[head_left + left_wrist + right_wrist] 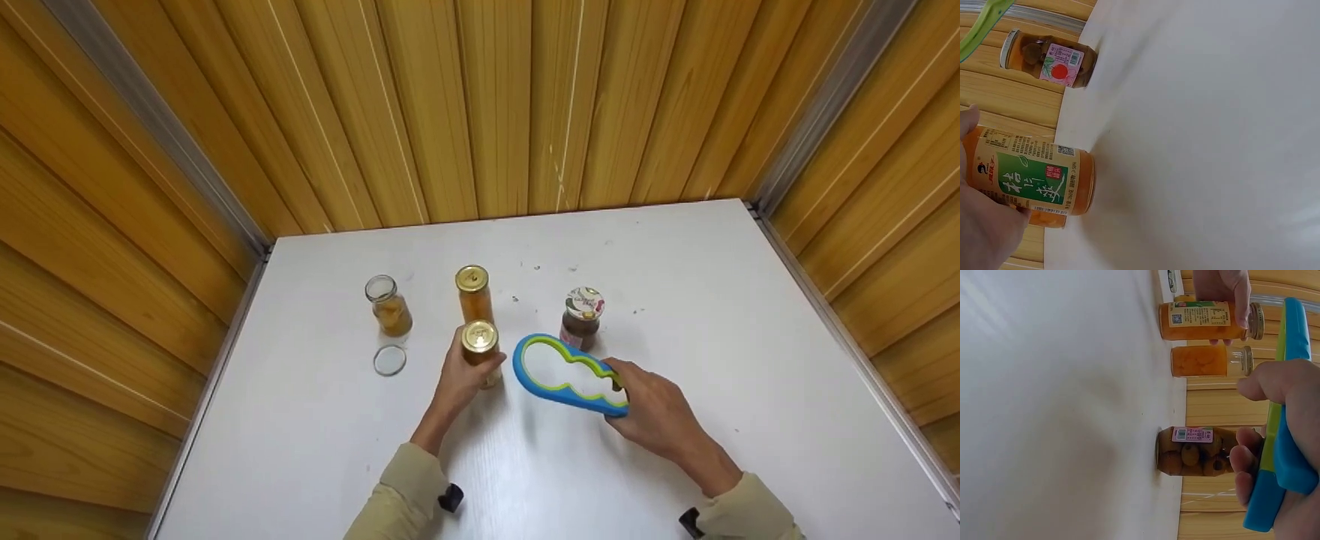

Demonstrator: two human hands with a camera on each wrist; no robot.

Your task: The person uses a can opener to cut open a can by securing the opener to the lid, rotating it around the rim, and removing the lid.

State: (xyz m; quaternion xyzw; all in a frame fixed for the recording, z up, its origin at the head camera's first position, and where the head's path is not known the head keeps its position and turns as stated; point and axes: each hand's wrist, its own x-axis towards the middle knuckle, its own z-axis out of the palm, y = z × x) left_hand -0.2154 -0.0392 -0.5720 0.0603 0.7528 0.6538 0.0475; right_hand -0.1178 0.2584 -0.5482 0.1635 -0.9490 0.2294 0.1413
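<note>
My left hand [459, 379] grips a glass jar of orange fruit [1033, 171] with a gold lid [480, 337] and a tan and green label. The jar is upright; whether its base touches the table I cannot tell. My right hand [660, 412] holds a blue and green jar opener [534, 384] by one end, its looped end pointing toward that jar but apart from it. Just behind the held jar stands a second gold-lidded jar of orange fruit [475, 304]. Beyond the opener is a dark fruit jar [1193, 453] with a patterned lid [585, 303].
On the left stands a lidless jar [391, 313] with orange-yellow contents. A loose lid [389, 361] lies in front of it. Small dark specks dot the white table [300, 420]. Wood-patterned walls [495, 112] enclose its back and sides.
</note>
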